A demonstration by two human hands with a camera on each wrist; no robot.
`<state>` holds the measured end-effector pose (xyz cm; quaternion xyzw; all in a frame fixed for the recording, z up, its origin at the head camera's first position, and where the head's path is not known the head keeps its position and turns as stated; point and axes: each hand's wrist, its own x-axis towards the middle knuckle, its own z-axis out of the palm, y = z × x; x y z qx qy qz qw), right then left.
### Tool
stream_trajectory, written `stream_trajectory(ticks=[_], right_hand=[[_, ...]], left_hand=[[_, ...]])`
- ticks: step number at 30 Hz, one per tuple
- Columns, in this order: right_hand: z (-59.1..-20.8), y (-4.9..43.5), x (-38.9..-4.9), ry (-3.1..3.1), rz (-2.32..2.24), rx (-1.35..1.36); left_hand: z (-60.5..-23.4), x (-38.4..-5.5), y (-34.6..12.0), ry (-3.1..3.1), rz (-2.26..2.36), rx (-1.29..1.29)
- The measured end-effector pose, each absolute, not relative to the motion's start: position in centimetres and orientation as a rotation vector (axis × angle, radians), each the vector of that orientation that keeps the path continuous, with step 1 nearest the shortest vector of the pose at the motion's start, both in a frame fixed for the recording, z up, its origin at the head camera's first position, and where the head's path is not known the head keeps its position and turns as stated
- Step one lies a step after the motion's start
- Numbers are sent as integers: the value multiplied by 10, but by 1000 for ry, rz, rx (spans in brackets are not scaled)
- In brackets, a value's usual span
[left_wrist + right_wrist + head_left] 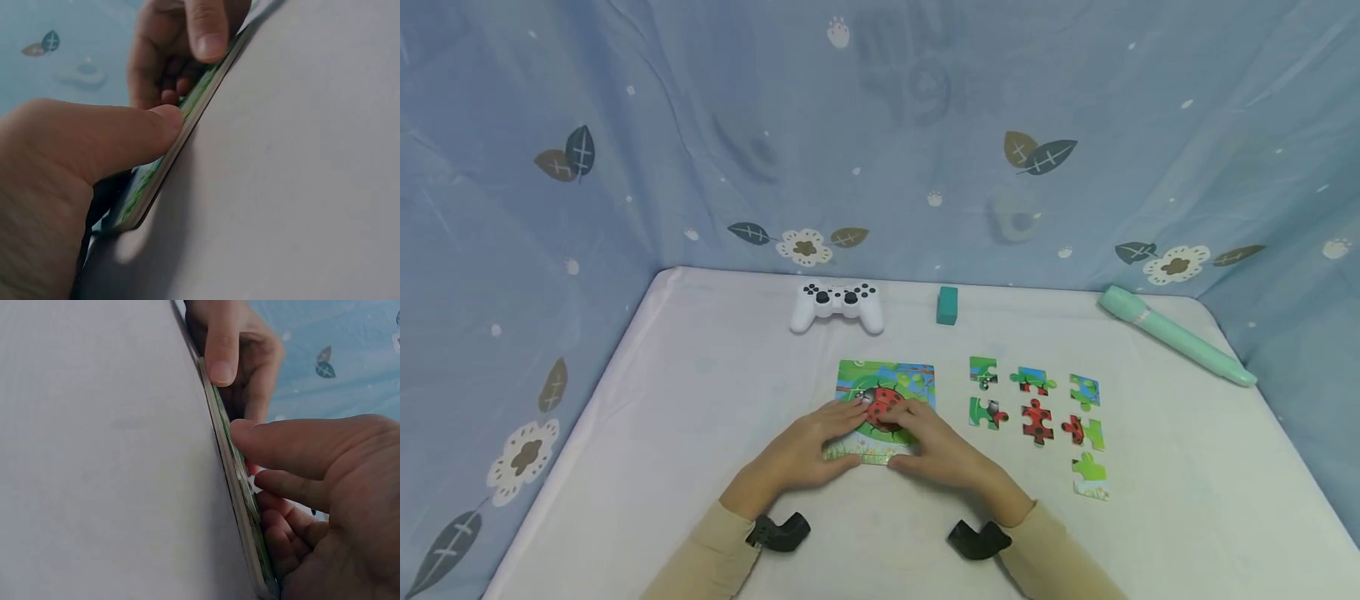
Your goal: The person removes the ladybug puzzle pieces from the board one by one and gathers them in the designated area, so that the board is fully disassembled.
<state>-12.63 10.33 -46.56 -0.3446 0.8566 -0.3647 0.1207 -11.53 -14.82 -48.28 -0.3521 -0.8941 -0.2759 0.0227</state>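
A jigsaw board [917, 377] with a ladybug picture lies flat on the white table, under both hands. My left hand [808, 446] rests on its left part, fingers extended over the picture and thumb at the near edge. On the right part rests my right hand [936, 446], its fingers bent a little and its thumb by the near edge. In the left wrist view, the left thumb [134, 134] touches the board's rim. A thin raised layer shows along the edge in the right wrist view, near the right thumb [281, 444]. Both hands hide part of the picture.
Several loose jigsaw pieces [1037, 422] lie spread right of the board. Behind it are a white game controller [837, 305] and a small teal block [947, 306]. A mint-green tube-shaped object [1176, 335] lies at the back right. Patterned blue cloth [895, 167] hangs behind the table.
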Motion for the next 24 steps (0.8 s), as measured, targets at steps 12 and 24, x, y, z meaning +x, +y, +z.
stream_trajectory(ticks=[12,24], right_hand=[[-464,98,-123,2564,-1057,-1015],[-467,100,-123,2569,-1093,-1041]], left_hand=[[-481,-114,-156,-2794,-859,-1049],[-484,-115,-156,-2788,-857,-1061]])
